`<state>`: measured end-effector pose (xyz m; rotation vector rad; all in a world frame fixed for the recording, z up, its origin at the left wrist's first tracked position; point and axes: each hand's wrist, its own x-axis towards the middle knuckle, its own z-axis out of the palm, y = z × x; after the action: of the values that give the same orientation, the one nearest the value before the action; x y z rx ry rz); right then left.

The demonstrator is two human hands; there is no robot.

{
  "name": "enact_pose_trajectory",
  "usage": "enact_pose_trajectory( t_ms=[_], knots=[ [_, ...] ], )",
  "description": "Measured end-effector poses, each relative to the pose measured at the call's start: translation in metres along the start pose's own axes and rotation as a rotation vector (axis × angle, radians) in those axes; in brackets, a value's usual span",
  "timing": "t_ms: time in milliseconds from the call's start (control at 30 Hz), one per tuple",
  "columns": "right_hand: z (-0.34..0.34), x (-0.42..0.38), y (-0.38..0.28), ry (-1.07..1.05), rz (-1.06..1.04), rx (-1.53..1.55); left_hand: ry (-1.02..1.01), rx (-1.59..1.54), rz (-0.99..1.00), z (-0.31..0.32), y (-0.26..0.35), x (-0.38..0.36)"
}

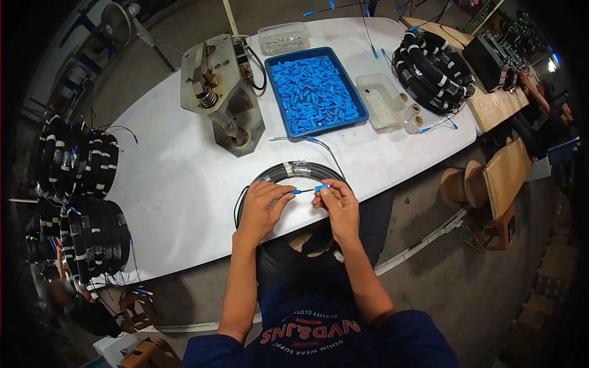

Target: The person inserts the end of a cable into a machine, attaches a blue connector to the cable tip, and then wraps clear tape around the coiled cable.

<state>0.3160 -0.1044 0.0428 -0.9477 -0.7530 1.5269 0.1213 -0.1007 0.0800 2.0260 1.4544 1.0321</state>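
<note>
Over the near edge of the white table, my left hand (pixel 265 205) pinches a thin black cable end with a small blue sleeve (pixel 296 192) at the fingertips. My right hand (pixel 341 207) has its thumb and fingers closed on a small blue connector piece (pixel 323 186), in line with the cable. A short dark length of cable shows between the two hands. Just beyond them lies a coil of black cable (pixel 265 174), bound with clear tape. Another cable end with a blue sleeve (pixel 311 139) rests on the table behind the coil.
A blue tray (pixel 274 92) full of blue connector pieces stands beyond the coil, beside a metal press (pixel 211 80). Clear tubs (pixel 377 86) flank the tray. Bundled black cables are at left (pixel 92 239) and right (pixel 432 73). Other people sit at both sides.
</note>
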Motion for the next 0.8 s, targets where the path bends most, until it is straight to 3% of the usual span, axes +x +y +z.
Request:
enact_pose_trajectory(
  t_ms=[300, 667, 800],
  knots=[
    [-0.009, 0.003, -0.009, 0.082, 0.092, 0.039, -0.078, -0.033, -0.025, 0.009, 0.017, 0.006],
    [-0.032, 0.0, -0.016, -0.112, -0.055, -0.209, 0.021, -0.027, -0.018, 0.017, 0.021, 0.006],
    [-0.028, -0.001, -0.015, -0.083, -0.067, -0.25, -0.007, -0.061, -0.031, 0.012, 0.027, 0.008]
  ],
)
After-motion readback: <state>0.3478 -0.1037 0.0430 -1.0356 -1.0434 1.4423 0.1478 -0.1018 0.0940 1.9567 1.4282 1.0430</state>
